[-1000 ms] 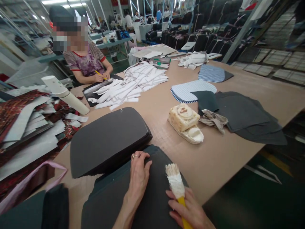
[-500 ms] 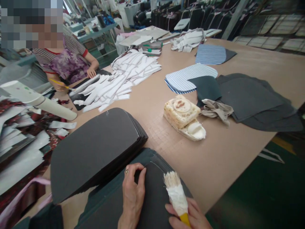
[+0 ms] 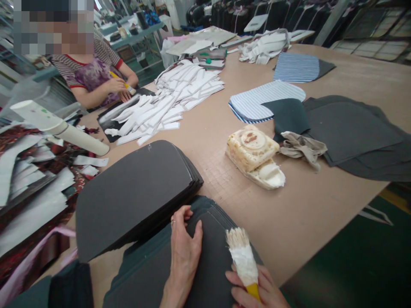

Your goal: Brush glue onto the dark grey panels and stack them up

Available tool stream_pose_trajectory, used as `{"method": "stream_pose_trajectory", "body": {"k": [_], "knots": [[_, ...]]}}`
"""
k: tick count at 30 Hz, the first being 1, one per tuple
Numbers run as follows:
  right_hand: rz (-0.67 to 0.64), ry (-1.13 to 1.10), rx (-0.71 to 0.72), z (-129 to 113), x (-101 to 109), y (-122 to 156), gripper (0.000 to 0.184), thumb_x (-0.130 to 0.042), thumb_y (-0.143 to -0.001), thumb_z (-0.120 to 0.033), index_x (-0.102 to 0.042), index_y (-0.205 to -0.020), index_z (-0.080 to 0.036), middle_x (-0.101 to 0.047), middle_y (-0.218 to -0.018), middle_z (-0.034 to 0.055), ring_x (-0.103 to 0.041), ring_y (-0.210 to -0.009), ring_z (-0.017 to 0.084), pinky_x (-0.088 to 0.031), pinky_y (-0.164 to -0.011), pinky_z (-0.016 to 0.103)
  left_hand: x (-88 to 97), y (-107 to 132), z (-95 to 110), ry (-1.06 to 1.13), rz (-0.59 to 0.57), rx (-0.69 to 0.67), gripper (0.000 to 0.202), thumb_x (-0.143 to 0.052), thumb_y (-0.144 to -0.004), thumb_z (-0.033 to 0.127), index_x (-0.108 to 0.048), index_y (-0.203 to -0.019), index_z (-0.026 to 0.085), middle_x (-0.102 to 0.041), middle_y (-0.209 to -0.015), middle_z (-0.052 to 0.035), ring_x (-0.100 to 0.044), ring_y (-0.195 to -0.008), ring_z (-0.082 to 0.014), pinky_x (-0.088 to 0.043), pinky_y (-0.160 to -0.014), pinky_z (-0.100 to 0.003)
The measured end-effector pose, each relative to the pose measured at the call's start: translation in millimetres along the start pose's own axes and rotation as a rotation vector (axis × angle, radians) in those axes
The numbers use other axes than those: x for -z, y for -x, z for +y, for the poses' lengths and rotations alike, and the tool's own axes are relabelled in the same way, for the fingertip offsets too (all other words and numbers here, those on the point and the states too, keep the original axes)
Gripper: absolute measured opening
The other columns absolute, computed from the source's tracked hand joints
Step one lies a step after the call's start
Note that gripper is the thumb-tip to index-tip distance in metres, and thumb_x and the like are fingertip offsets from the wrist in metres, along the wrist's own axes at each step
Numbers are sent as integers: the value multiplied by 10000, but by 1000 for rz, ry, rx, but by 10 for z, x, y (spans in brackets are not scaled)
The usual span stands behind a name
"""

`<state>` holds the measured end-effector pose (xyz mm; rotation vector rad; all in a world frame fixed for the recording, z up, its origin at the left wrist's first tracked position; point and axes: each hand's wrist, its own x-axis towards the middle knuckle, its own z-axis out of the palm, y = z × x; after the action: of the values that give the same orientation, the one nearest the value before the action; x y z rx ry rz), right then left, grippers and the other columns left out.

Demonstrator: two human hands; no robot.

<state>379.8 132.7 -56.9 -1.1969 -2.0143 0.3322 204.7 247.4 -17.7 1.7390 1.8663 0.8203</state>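
My left hand (image 3: 185, 241) rests on the near stack of dark grey panels (image 3: 212, 256), its thumb and curled forefinger apart with nothing between them. In my right hand (image 3: 258, 288) is a paintbrush (image 3: 244, 261) with a yellow handle, a white-wrapped neck and pale bristles. The bristles point away from me, over the stack's right edge; whether they touch it I cannot tell. Just beyond lies a second stack of dark panels (image 3: 135, 192) with rounded corners. Further right on the table sits a crusted cream-coloured container (image 3: 252, 147) with white paste at its open front.
A co-worker (image 3: 93, 81) across the table holds another yellow brush beside a pile of white strips (image 3: 183, 94). Striped fabric pieces (image 3: 253, 100), a crumpled cloth (image 3: 302, 147) and dark sheets (image 3: 356, 128) lie right. A white tube (image 3: 75, 134) and scraps (image 3: 35, 205) are left.
My left thumb and forefinger have moved apart, and that hand sits slightly higher. The brush stays in my right hand. The co-worker's brush hand has come up beside their other hand.
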Motion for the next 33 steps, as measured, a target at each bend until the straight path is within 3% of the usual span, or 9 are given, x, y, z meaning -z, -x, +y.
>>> {"method": "stream_pose_trajectory", "body": {"k": [3,7,11,15,18,22,26,30,33], "knots": [[59,3,48,-10,-7,4,141,-517,-840,-187,-615,-937,-216,-717,-908,70,-667,-869,187,-515,-771,292,59,2,9,-17,22,-67,296,-491,-816,181,-480,-1111,197,-562,-1069,-97,-553,-977,-225,-511,-757,-387],[-59,-3,119,-38,175,-106,146,-555,-825,-186,-612,-958,-210,-704,-979,90,-662,-907,202,-514,-780,307,312,181,50,-91,69,-207,328,-424,-865,116,-466,-1176,210,-516,-1239,-108,-481,-1172,-219,-455,-947,-435],[-37,-8,144,-80,272,-357,173,-578,-818,-156,-599,-985,-197,-677,-1068,100,-635,-1000,210,-497,-855,321,481,614,72,-275,-89,-341,378,-406,-860,68,-466,-1216,180,-527,-1280,-124,-472,-1212,-231,-466,-965,-435],[-41,-56,154,-78,69,-525,225,-530,-841,-98,-563,-1054,-165,-620,-1172,136,-570,-1115,224,-487,-902,372,400,967,77,-477,-271,-323,522,-561,-827,230,-402,-1301,79,-385,-1407,-192,-329,-1312,-337,-413,-1009,-528],[-71,-16,224,-13,-139,-496,203,-516,-864,-131,-559,-1059,-168,-624,-1163,133,-586,-1087,230,-505,-861,385,389,1066,49,-498,-304,-295,615,-550,-838,401,-375,-1332,79,-332,-1440,-178,-272,-1341,-319,-365,-1056,-511],[-53,109,313,90,-229,-398,165,-502,-882,-189,-563,-1034,-166,-648,-1115,136,-629,-997,241,-509,-817,389,628,1213,-169,-515,-224,-221,633,-502,-855,450,-334,-1367,118,-311,-1457,-142,-241,-1357,-283,-347,-1073,-489],[-69,169,371,194,-160,-297,186,-504,-879,-244,-559,-1044,-177,-654,-1102,134,-650,-943,235,-517,-779,362,978,1557,-608,-600,-85,-62,609,-517,-855,339,-301,-1381,122,-346,-1438,-158,-286,-1338,-308,-340,-1045,-560],[-63,160,289,324,-129,-156,195,-499,-866,-286,-579,-1015,-188,-642,-1130,120,-628,-1004,256,-516,-809,381,1203,1888,-971,-580,120,98,500,-469,-873,238,-353,-1353,158,-433,-1382,-164,-375,-1290,-312,-365,-1001,-583],[-74,150,234,344,-161,-113,208,-515,-849,-327,-585,-999,-202,-642,-1128,100,-608,-1048,257,-497,-880,403,1274,1934,-1050,-426,241,228,444,-452,-886,243,-399,-1324,191,-486,-1317,-152,-456,-1215,-286,-441,-936,-522]]}}
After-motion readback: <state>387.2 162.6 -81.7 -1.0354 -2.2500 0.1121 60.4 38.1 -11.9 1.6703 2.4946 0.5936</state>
